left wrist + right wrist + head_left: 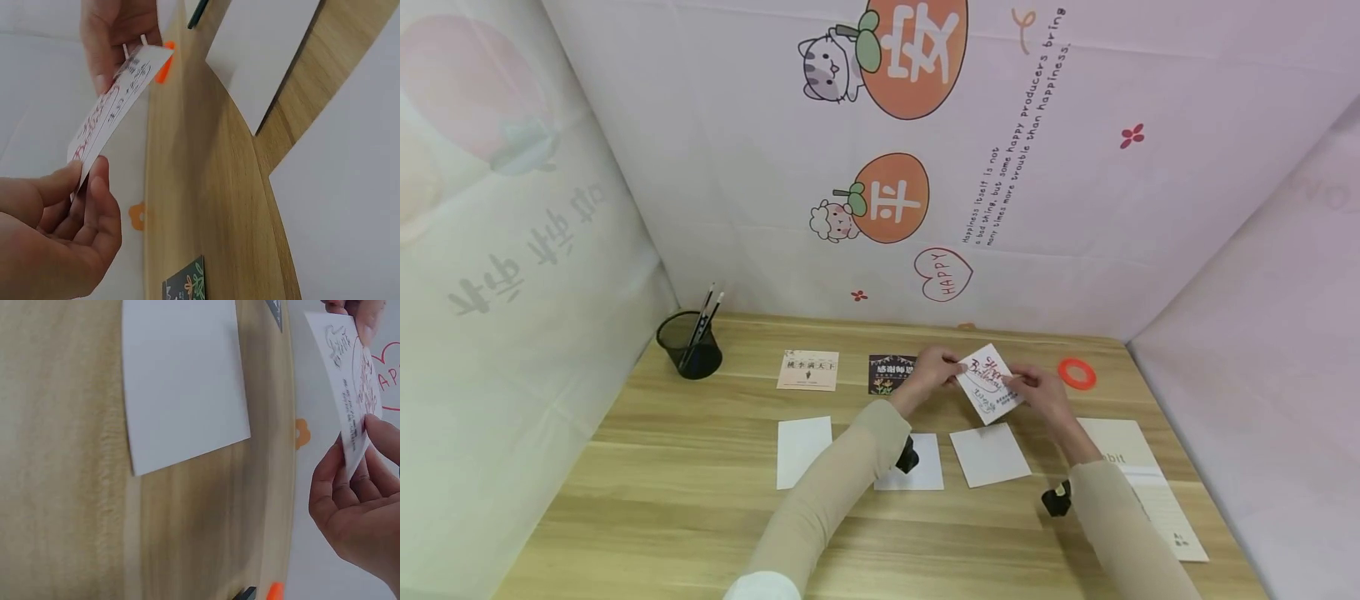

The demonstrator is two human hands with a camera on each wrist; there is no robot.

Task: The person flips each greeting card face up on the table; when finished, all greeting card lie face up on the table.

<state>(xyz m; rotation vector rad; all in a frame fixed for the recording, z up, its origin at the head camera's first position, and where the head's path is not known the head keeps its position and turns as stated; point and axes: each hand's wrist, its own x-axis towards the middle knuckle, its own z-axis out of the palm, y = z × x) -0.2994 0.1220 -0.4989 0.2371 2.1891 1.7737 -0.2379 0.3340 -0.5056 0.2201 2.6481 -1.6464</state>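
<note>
Both hands on one white birthday card (988, 395), held tilted above the bench (700, 517), toward its far edge. Left hand (932, 368): fingers pinch the card at its 10 o'clock edge. Right hand (1042, 390): fingers pinch it at 3 o'clock. Around the card, head view: white square (991, 456) at 6, orange ring (1078, 386) at 3, dark card (886, 378) at 9, partly behind left wrist; mesh pen cup (694, 360) farther at 9.

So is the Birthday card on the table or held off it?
Held up: left hand and right hand pinch the card, which both wrist views show off the table.
</note>
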